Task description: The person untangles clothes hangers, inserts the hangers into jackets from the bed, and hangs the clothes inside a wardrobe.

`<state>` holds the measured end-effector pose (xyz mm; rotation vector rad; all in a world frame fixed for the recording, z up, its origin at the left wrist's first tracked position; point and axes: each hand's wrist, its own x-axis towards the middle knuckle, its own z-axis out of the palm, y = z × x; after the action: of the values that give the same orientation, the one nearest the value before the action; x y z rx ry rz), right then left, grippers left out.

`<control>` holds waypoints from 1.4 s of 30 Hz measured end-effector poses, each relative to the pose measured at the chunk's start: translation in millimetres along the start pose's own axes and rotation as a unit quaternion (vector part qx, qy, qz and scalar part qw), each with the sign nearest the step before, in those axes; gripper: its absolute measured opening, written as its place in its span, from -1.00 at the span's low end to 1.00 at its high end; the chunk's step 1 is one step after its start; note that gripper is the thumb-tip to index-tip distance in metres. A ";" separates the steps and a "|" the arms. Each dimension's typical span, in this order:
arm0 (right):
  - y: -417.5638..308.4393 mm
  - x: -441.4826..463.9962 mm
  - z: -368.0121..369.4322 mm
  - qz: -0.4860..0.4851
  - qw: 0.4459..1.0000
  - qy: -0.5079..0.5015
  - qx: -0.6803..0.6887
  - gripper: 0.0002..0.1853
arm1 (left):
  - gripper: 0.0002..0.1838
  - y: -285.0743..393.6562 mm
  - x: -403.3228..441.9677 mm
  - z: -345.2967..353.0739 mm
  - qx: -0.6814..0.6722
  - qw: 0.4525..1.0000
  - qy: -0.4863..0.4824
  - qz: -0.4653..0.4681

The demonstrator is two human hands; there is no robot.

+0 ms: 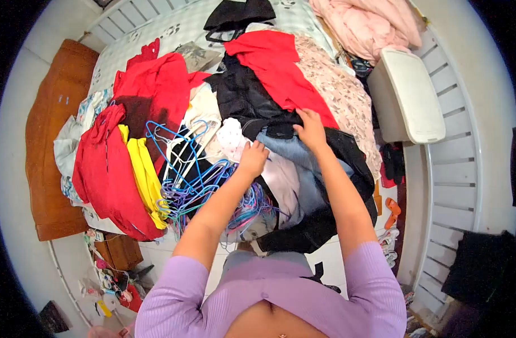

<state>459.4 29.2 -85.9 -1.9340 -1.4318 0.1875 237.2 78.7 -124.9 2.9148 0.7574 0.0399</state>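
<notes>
The striped blue garment [280,148] lies in the clothes heap toward the near edge of the bed [120,59], between the two hands. The right hand [311,130] is at its upper right, fingers bent over the seam where it meets a black garment [244,101]; whether they pinch the cloth I cannot tell. The left hand [253,159] is left of the stripes, fingers curled on a pale pink garment [280,186]; its grip is likewise unclear.

A red top [275,62] lies across the black garment, beside a floral cloth [342,93] along the bed's right side. Left of the left hand is a tangle of hangers [199,183], then a yellow garment [141,169] and a red jacket [108,174] near the bed's left edge.

The bed wears a pale checked, panda-print sheet. A brown wooden board [52,152] stands at its left edge, pink bedding [376,25] lies at the far right corner, and white slatted rails [452,155] line the right wall. By the right edge is a white plastic bin [410,98], its contents hidden.
</notes>
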 end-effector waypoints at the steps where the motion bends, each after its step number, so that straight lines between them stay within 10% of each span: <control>1: 2.9 7.6 18.0 0.005 0.996 -0.011 -0.088 -0.45 | -0.61 1.2 -1.3 13.2 0.036 0.997 -0.065 -0.027; 7: 21.4 -12.4 59.0 0.113 0.938 -0.269 -0.186 -0.41 | -0.74 11.9 -31.0 32.8 0.074 0.988 -0.051 -0.129; 14: -10.1 12.6 -87.6 0.133 0.968 0.202 -0.059 -0.67 | -0.83 -3.2 -82.6 2.7 -0.057 0.984 -0.155 -0.061; 16: -13.9 38.2 -161.5 0.045 0.947 0.317 -0.029 -0.57 | -0.58 -7.0 -97.5 -2.2 -0.122 0.978 0.165 -0.027; 17: -28.4 46.6 -203.4 0.040 0.938 0.345 -0.003 -0.55 | -0.56 -0.8 -93.3 -58.7 -0.217 0.975 0.047 -0.006; 19: -84.3 51.1 -277.6 -0.014 0.904 0.428 0.007 -0.55 | -0.64 -40.9 -110.0 40.3 0.005 0.992 0.123 0.034; 21: -128.1 40.9 -346.4 0.012 0.861 0.502 -0.083 -0.51 | -0.65 -42.1 -114.6 23.6 -0.007 0.996 0.023 -0.081; 22: -147.6 32.8 -379.2 -0.026 0.836 0.539 -0.097 -0.53 | -0.69 -52.3 -114.8 12.0 0.003 0.967 -0.225 -0.120; 23: -169.4 24.5 -410.0 -0.065 0.808 0.575 -0.110 -0.55 | -0.68 -67.0 -120.3 16.5 0.035 0.974 -0.193 -0.111; 27: -218.6 -15.2 -551.1 -0.317 0.770 0.521 0.188 -0.65 | -0.59 -88.2 -113.1 -51.9 -0.019 0.918 -0.273 -0.287; 33: -270.4 -66.8 -593.8 -0.232 0.700 0.656 -0.157 -0.72 | -0.21 22.8 -69.8 -166.0 -0.248 0.949 0.174 0.081; 42: -301.2 -169.4 -662.2 -0.101 0.691 0.637 -0.327 -0.74 | 0.26 183.0 -75.4 -246.3 -0.366 0.865 0.245 0.240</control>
<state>494.8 -380.2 537.9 -1.6066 -0.6594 -1.6586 245.4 -87.1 143.9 2.2552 -0.0097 0.9221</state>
